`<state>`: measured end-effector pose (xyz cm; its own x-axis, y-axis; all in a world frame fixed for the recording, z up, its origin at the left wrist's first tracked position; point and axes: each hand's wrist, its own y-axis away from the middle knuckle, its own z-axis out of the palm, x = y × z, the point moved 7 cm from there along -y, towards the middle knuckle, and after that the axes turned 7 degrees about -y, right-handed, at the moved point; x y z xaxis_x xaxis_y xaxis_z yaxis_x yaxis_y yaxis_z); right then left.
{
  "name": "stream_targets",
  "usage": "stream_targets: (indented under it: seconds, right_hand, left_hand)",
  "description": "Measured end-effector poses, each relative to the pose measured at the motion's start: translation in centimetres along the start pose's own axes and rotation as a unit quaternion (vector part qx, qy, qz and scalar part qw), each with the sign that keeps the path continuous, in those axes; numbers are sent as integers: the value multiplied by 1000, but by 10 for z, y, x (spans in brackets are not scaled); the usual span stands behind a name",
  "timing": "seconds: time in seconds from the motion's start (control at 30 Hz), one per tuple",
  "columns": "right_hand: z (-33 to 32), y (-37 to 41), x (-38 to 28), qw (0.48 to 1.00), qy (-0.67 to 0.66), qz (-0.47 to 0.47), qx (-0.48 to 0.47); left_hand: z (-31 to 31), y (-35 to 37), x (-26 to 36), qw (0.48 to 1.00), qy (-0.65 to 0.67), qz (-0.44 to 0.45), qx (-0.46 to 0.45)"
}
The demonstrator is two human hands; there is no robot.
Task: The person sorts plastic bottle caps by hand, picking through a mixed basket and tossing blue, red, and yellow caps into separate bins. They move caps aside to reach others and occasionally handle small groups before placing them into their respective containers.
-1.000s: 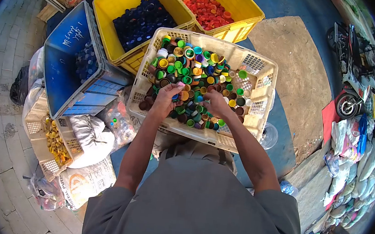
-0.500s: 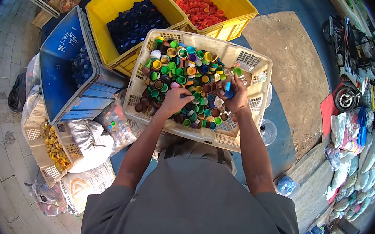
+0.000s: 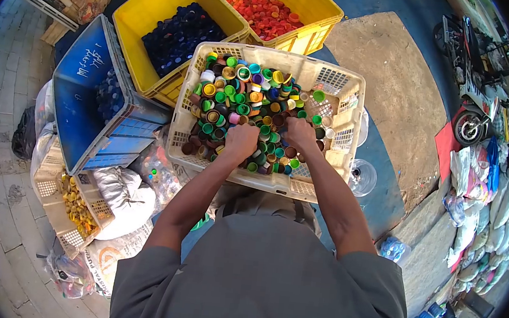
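A cream plastic crate [image 3: 344, 84] with lattice walls sits in front of me, filled with mixed bottle caps [image 3: 237, 92] in green, brown, yellow, white and other colours. My left hand [image 3: 242, 139] reaches down into the caps left of centre, its fingers curled and mostly hidden beneath the knuckles. To its right, my right hand [image 3: 300, 133] is closed over the caps, back of the hand up. Whatever either hand grips is out of sight. Near the right hand, a green cap [image 3: 318, 95] and several loose caps lie on the crate's more thinly covered right side.
Beyond the crate stand a yellow bin of dark blue caps [image 3: 183, 38] and another of red caps [image 3: 263, 14]. A tilted blue bin [image 3: 78, 91] is at the left, above a crate of yellow caps [image 3: 78, 209]. A motorcycle [image 3: 473, 114] and filled sacks [image 3: 504, 204] line the right.
My right hand has turned over and moved left and down onto the caps; the blue caps it held are no longer visible. My left hand has shifted slightly, fingers now hidden.
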<state>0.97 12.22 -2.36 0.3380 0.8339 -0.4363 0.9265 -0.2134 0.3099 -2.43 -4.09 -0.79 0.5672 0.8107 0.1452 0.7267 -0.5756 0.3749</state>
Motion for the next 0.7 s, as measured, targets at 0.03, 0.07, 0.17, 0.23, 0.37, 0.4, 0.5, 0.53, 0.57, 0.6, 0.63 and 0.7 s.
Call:
stream_targets:
  seconds: [0.03,0.07,0.17,0.23,0.37,0.4,0.5,0.53,0.57,0.6,0.63,0.7]
  right_hand:
    - [11,-6,3,1000,14,11,-18]
    - [14,-8,3,1000,11,-2,-13]
    - [22,-11,6,1000,-14,-20,-11]
    - [26,-12,11,998,-56,-3,-25]
    - [15,-13,18,980,-198,11,-25]
    - [11,-13,22,965,-258,28,-29]
    - [6,-9,23,810,-575,81,-79]
    - [2,-6,18,714,-687,95,-100]
    - [-4,-1,17,661,-737,114,-82]
    - [-6,-1,17,642,-756,98,-86]
    - [-9,-1,18,622,-774,82,-90]
    - [-13,-1,18,581,-806,52,-98]
  left_hand:
    - [-2,1,-1,1000,0,-3,-1]
    - [-4,2,-1,1000,1,-6,-2]
    - [-2,1,-4,1000,8,-14,-5]
    - [4,-2,-6,1000,7,-15,-3]
    - [1,-4,-9,1000,17,-18,16]
    - [0,-4,-8,999,27,-18,22]
    - [-1,-8,-7,1000,8,-10,26]
    - [0,-10,-5,1000,-1,-4,17]
    - [0,-11,-3,1000,-10,2,8]
    - [-1,-13,-1,1000,-19,7,-1]
    - [-3,-13,1,1000,-29,8,3]
    - [-5,-14,6,999,-48,11,9]
